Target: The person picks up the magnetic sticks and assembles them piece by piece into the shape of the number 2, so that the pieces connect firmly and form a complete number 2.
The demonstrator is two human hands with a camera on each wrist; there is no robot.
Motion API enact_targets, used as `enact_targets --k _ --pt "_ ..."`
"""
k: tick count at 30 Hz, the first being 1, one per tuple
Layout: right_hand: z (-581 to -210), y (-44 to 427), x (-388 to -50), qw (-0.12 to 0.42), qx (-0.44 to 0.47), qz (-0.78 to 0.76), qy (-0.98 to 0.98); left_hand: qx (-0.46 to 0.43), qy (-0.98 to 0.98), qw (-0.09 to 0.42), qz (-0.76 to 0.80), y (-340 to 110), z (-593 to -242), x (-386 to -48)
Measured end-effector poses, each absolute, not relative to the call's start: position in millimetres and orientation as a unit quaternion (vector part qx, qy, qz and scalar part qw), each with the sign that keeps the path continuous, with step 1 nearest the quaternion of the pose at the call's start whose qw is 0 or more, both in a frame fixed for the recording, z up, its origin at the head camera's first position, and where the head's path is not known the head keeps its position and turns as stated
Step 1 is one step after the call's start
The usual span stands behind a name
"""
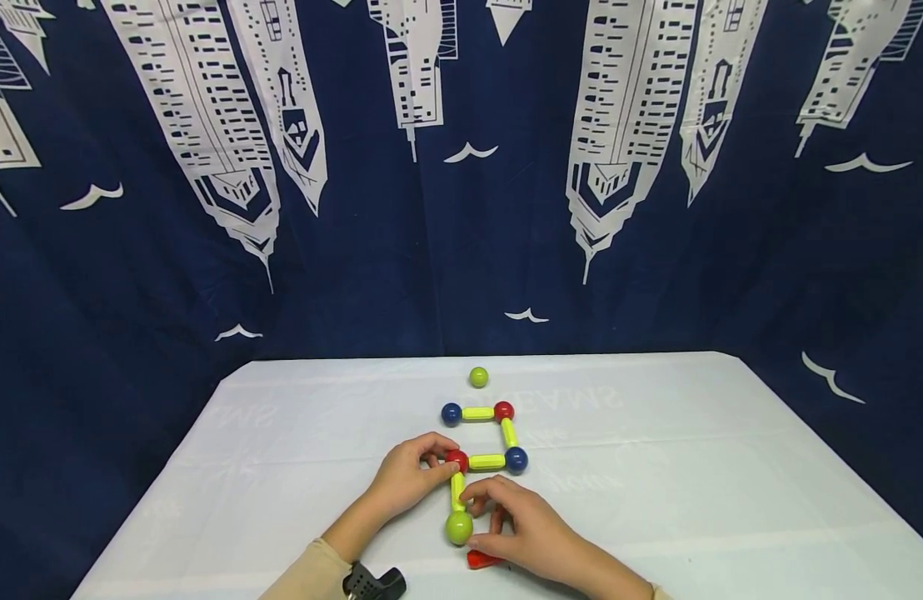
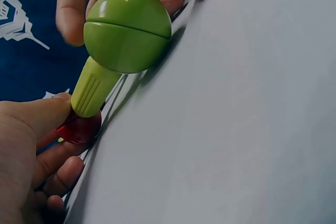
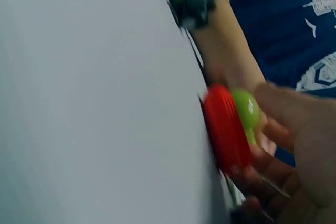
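My left hand [image 1: 403,473] pinches a red ball [image 1: 457,459] at a corner of a chain of magnetic balls and yellow rods. From it a yellow rod [image 1: 457,492] runs toward me to a larger green ball [image 1: 459,527]. My right hand [image 1: 532,533] is close beside that ball and rod, thumb and forefinger apart; whether they touch is unclear. Beneath the right hand lies a red rod [image 3: 227,129], partly covered in the head view. In the left wrist view, right-hand fingers show behind the green ball [image 2: 127,31].
The chain continues through a blue ball [image 1: 516,460], another red ball [image 1: 504,411] and a blue ball [image 1: 451,414]. Farther back sits a loose small green ball [image 1: 479,377]. A white cloth [image 1: 694,467] covers the table, before a dark blue printed curtain [image 1: 469,250].
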State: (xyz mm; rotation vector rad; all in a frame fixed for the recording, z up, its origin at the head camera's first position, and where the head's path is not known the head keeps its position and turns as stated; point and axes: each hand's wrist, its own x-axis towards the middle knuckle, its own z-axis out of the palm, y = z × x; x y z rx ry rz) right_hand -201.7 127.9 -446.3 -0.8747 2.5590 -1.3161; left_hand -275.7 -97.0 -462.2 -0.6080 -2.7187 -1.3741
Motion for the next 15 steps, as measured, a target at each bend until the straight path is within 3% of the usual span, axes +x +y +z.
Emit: enact_targets --k 15 --pt "-451.5 161.4 -219.7 0.094 -0.400 -0.428 0.805 -0.192 -0.874 0.017 -0.445 -97.9 -464.3 -275.6"
